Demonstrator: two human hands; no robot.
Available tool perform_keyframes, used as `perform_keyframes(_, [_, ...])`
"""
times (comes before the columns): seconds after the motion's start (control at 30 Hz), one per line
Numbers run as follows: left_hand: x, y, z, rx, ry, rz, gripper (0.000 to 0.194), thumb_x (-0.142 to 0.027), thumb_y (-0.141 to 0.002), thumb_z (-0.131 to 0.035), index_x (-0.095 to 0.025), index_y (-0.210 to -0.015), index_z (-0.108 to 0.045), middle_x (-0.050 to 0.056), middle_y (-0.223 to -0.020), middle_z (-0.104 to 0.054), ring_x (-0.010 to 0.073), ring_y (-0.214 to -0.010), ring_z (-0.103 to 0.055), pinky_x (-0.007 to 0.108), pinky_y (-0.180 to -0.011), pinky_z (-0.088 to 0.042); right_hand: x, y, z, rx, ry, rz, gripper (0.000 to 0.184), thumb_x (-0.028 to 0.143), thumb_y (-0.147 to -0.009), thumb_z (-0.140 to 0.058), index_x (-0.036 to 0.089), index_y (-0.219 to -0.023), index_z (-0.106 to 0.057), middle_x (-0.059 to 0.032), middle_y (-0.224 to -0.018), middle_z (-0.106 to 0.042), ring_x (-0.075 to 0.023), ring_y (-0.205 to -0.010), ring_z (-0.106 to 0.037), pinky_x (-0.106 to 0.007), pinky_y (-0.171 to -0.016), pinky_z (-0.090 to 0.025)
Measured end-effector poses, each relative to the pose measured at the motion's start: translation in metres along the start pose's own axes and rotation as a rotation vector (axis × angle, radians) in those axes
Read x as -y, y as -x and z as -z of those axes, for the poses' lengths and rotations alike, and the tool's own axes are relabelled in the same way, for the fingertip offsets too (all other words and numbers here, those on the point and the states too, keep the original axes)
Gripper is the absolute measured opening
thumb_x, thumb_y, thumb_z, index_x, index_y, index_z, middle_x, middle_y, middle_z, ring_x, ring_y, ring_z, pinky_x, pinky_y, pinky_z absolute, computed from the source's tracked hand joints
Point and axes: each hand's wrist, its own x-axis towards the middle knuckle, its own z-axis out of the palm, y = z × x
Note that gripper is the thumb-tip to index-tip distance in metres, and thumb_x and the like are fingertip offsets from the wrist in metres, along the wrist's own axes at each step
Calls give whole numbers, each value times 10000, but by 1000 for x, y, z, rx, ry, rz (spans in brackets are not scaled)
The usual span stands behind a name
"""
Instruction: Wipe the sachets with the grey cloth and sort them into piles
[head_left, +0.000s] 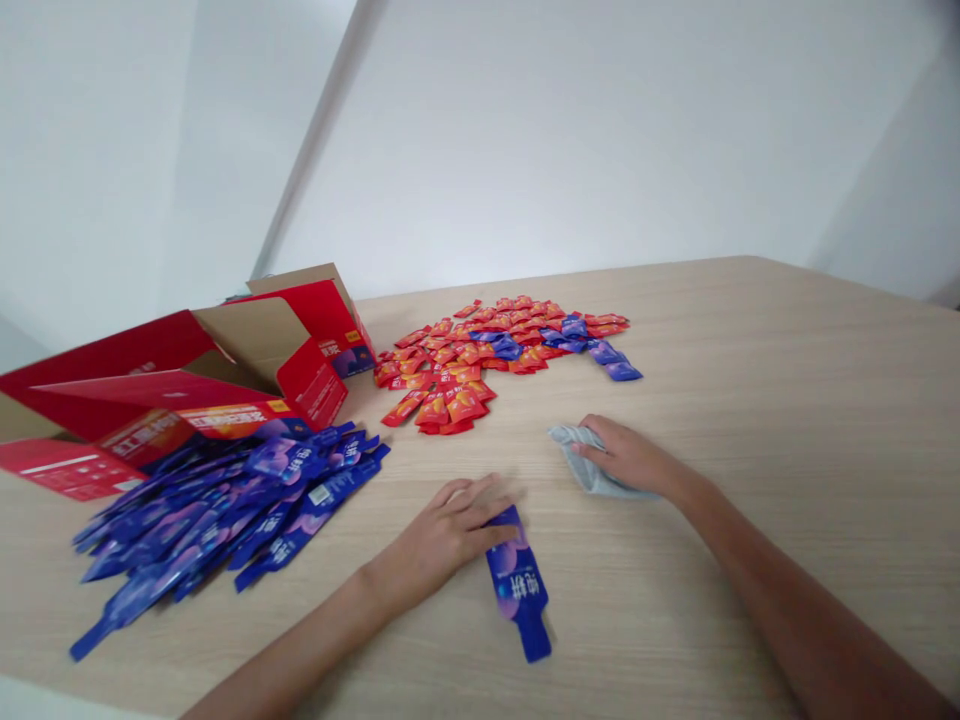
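My left hand (450,525) lies on the table with its fingers resting on the top end of a blue pouch (517,590), which lies flat and points toward me. My right hand (626,455) rests on a crumpled grey cloth (592,470), fingers curled over it. The two hands are a short way apart near the middle of the wooden table (750,400).
A heap of blue pouches (225,510) lies at the left. Behind it stands an open red cardboard box (187,390) on its side. A spread of small red sachets (480,355), with a few blue sachets (592,345) among them, lies further back. A white wall rises behind.
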Motion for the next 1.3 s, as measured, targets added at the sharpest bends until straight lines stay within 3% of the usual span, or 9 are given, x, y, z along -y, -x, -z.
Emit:
perform_keyframes(0.1, [-13, -1, -6, -20, -145, 44, 515, -206, -998, -603, -371, -1475, -499, 48, -1677, -275, 323, -1525, -305, 506, -1142, -395, 1, 0, 1, 4, 7, 3, 294, 481, -994, -450, 219, -1078, -556, -98, -1069, -665, -247, -979, -624, -373, -871, -467])
perform_keyframes(0.3, [-36, 10, -22, -30, -229, 51, 562, -235, -965, -660, -338, -1489, -487, 33, -1672, -293, 313, -1501, -351, 473, -1141, -403, -4, 0, 0, 16, 10, 10, 297, 486, -997, -446, 219, -1082, -543, -99, -1074, -654, -253, -999, -617, -383, -884, -464])
perform_keyframes(0.47, [-37, 16, -1, -30, -153, 156, 530, -146, -987, -593, -314, -1480, -494, 71, -1648, -329, 330, -1487, -343, 507, -1145, -381, -10, -2, -2, 14, 37, 18, 293, 488, -988, -454, 226, -1089, -542, -100, -1077, -657, -262, -989, -625, -401, -874, -473])
perform_keyframes(0.57, [-56, 18, 12, -99, 46, 203, 487, -126, -1013, -526, -295, -1469, -508, 95, -1494, -497, 272, -1347, -480, 428, -1079, -447, -10, -2, -2, 10, 57, 19, 313, 510, -983, -455, 228, -1082, -547, -94, -1041, -657, -265, -961, -629, -402, -846, -477])
perform_keyframes(0.67, [-83, 22, 11, -86, 199, 188, 456, -284, -1034, -534, -303, -1487, -489, 100, -1304, -594, 257, -1156, -566, 402, -967, -504, -10, -1, -2, 2, 68, 20, 319, 514, -985, -452, 228, -1088, -549, -98, -1054, -659, -266, -965, -631, -400, -845, -480])
perform_keyframes(0.8, [-100, 28, -3, -4, 258, 196, 563, -529, -982, -582, -308, -1490, -485, 85, -1307, -597, 273, -1149, -559, 409, -958, -495, -14, -1, -2, 1, 80, 28, 320, 513, -983, -459, 230, -1104, -548, -102, -1069, -663, -270, -970, -636, -407, -851, -489])
perform_keyframes(0.97, [-95, 42, -6, -33, 260, 194, 427, -469, -1015, -555, -271, -1392, -584, 56, -1358, -615, 263, -1336, -495, 393, -1068, -428, -16, -2, -5, -6, 143, 57, 317, 504, -989, -452, 230, -1117, -547, -113, -1094, -648, -288, -1007, -634, -438, -887, -496])
perform_keyframes(1.17, [-108, 66, -9, -162, 170, 174, 417, -409, -1023, -558, -167, -1359, -611, 67, -1418, -626, 233, -1378, -511, 367, -1136, -426, 25, 2, -15, -199, 163, 55, 313, 473, -1010, -452, 228, -1180, -547, -132, -1174, -625, -308, -1078, -629, -456, -914, -512])
perform_keyframes(1.3, [-119, 73, -15, -237, 161, 164, 457, -425, -1001, -607, -149, -1365, -613, 82, -1392, -652, 218, -1350, -559, 342, -1159, -442, 75, 16, -26, -280, 24, 206, 274, 394, -1006, -507, 234, -1227, -525, -120, -1173, -629, -282, -1121, -615, -450, -978, -503])
